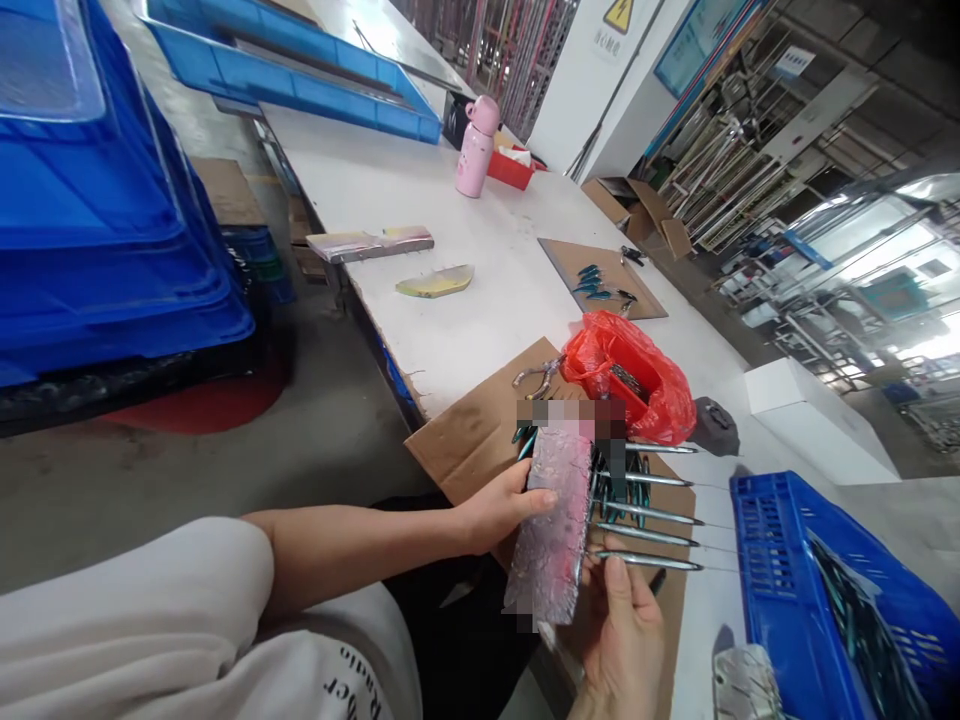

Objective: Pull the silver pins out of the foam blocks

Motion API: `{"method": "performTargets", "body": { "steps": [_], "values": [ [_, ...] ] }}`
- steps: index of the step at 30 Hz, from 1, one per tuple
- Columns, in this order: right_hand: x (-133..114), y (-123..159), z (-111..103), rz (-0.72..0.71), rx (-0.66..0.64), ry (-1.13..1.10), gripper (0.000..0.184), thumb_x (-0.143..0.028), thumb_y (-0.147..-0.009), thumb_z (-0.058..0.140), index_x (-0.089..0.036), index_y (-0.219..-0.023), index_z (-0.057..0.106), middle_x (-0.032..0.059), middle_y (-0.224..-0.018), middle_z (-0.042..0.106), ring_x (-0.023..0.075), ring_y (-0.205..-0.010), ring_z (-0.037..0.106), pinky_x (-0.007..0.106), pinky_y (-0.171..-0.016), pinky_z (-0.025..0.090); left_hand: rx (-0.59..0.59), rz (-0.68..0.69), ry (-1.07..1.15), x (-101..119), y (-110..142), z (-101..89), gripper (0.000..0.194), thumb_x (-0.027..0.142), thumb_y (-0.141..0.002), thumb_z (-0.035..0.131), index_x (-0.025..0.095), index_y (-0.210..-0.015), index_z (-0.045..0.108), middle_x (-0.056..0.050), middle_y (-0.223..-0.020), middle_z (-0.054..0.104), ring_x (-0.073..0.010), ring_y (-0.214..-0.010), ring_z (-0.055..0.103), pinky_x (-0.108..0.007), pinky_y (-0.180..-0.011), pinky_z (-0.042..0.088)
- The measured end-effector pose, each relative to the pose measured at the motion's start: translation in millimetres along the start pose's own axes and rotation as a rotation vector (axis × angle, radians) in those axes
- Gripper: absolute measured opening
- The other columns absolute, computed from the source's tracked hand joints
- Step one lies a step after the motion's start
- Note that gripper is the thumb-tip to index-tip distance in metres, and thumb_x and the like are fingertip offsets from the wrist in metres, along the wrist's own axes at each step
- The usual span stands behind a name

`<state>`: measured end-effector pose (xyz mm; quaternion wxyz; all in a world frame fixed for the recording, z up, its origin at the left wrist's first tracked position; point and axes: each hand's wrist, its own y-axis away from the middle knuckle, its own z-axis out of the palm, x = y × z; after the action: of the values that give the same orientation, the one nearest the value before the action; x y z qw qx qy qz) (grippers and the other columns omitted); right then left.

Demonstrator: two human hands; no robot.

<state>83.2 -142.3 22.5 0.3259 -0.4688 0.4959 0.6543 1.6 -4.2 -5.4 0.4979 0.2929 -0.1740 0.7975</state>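
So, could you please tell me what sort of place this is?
Probably a factory workshop: a long white workbench, stacked blue plastic crates, and metal racks behind it.

Sleeve: short, white, loose, ending above the elbow of the left arm.
Shirt front: white, black lettering near the hem.
Left hand (501, 508): bare, no glove, no rings.
Right hand (621, 640): bare, wrist uncovered.
Lap: dark clothing.

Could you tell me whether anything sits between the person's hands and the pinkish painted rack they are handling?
Nothing visible does: the left hand grips the rack by its near edge, and the right hand holds its lower end, beside the metal pins.
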Motion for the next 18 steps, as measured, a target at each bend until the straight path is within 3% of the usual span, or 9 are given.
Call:
{"method": "performTargets", "body": {
  "steps": [6, 18],
  "values": [
    [0.2, 5.2, 6.5, -0.011, 0.033, -0.008, 0.052, -0.040, -0.060, 0.067, -0.020, -0.107, 0.054, -0.0001, -0.071, 0.066, 0.0130, -0.060, 0.059, 0.030, -0.059, 0.050, -0.006, -0.023, 0.098, 1.2, -2.3, 1.4, 0.054, 0.039, -0.065, 0.069, 0.014, -0.109, 0.050, -0.008, -0.096, 0.059, -0.0168, -0.082, 0.055, -0.029, -0.076, 0.042],
    [1.5, 10.4, 11.0, -0.003, 0.063, -0.087, 0.053, -0.036, -0.058, 0.070, -0.017, -0.106, 0.056, -0.0005, -0.070, 0.066, 0.0103, -0.061, 0.057, 0.023, -0.057, 0.048, 0.011, -0.026, 0.103, 0.9, -1.6, 0.5, 0.050, 0.036, -0.066, 0.068, 0.015, -0.107, 0.050, -0.006, -0.098, 0.059, -0.0152, -0.081, 0.055, -0.029, -0.078, 0.042]
  ]
}}
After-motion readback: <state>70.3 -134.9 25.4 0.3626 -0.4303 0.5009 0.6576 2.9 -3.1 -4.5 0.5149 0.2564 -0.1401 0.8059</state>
